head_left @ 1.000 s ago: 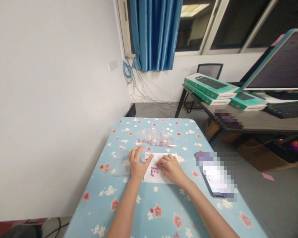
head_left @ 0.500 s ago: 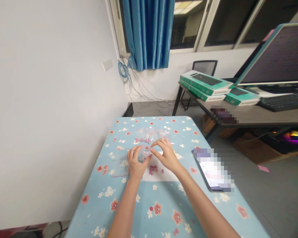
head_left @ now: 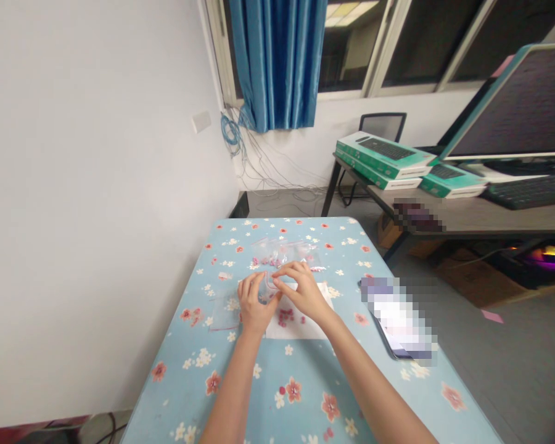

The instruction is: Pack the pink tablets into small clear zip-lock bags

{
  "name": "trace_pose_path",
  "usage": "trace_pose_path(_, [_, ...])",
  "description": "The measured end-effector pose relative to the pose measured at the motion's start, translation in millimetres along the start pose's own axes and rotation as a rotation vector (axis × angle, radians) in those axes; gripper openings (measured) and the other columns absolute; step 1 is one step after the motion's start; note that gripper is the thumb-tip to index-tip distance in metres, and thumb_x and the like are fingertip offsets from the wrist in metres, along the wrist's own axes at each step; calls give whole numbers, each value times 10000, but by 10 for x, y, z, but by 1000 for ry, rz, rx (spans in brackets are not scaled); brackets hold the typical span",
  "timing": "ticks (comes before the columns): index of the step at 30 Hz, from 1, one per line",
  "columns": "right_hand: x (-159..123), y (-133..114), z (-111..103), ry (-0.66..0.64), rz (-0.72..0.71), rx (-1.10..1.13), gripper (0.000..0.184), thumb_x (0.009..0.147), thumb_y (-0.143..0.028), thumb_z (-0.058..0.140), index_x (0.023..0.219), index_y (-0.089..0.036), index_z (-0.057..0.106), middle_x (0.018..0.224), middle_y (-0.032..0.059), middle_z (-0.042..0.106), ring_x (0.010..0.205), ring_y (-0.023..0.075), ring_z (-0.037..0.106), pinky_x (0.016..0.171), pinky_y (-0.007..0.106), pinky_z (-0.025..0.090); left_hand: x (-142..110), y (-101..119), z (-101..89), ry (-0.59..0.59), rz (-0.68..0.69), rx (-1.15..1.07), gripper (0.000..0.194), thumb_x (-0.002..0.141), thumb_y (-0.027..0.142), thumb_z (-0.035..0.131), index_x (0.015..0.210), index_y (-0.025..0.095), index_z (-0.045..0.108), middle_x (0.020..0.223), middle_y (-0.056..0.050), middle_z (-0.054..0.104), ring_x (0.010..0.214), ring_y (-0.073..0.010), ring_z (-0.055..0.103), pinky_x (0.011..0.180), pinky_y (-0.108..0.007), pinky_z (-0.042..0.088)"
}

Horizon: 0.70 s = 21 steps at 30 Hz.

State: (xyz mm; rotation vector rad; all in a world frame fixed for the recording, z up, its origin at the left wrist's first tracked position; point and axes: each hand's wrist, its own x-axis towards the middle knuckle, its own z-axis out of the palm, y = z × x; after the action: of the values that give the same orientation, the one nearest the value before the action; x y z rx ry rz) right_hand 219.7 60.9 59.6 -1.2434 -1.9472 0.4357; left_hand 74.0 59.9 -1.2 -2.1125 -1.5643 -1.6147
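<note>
My left hand (head_left: 254, 305) is curled around a small clear plastic bag (head_left: 271, 282) with a thin red line along its mouth. My right hand (head_left: 303, 290) has thumb and forefinger pinched at the bag's mouth; anything between those fingertips is too small to make out. Beneath the hands lies a sheet of white paper (head_left: 300, 332), partly covered by them. Several small pinkish-red beads (head_left: 285, 318) are grouped on the paper. Just beyond the fingers, a larger clear bag (head_left: 287, 250) lies flat with more red pieces in it.
Left of my left hand, another clear bag (head_left: 222, 314) rests on the flowered blue tablecloth (head_left: 185, 394). A phone (head_left: 398, 320) lies at the table's right side. Farther right stands a desk (head_left: 467, 216) with keyboard boxes (head_left: 383, 157) and a monitor (head_left: 513, 105).
My right hand has shifted slightly left, bringing its fingertips over the bag's mouth. A reddish piece seen at its fingertips before no longer shows there. My left hand stays in place.
</note>
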Motion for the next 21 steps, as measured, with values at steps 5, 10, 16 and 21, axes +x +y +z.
trace_pose_path(5, [-47,10,-107,98,11,28,162,900,-320,527,936,-234,660,952,42,648,951,218,562,900,393,389,-2,-2,-1,-10,-39,-11,473,729,415,693,1123,185,569,1027,-105,615,968,-251,567,863,-408,459])
trace_pose_path(10, [-201,120,-222,128,61,17,172,898,-347,519,940,-239,646,965,49,645,979,244,549,898,423,385,-2,-8,-7,-7,-56,-13,491,730,426,691,1138,189,554,1043,-101,609,991,-253,560,878,-411,454])
trace_pose_path(16, [-454,257,-296,-74,49,-123,152,846,-350,598,932,-237,652,970,60,620,963,250,518,855,416,404,-6,-5,-11,-8,-82,-30,495,740,420,679,1151,182,538,1059,-104,597,1004,-251,549,894,-417,448])
trace_pose_path(21, [-572,277,-335,-301,64,-198,122,798,-295,656,896,-222,662,908,53,625,874,233,520,795,385,413,-12,0,-13,-13,-104,-38,496,739,417,680,1147,174,538,1061,-109,596,1005,-251,541,898,-418,446])
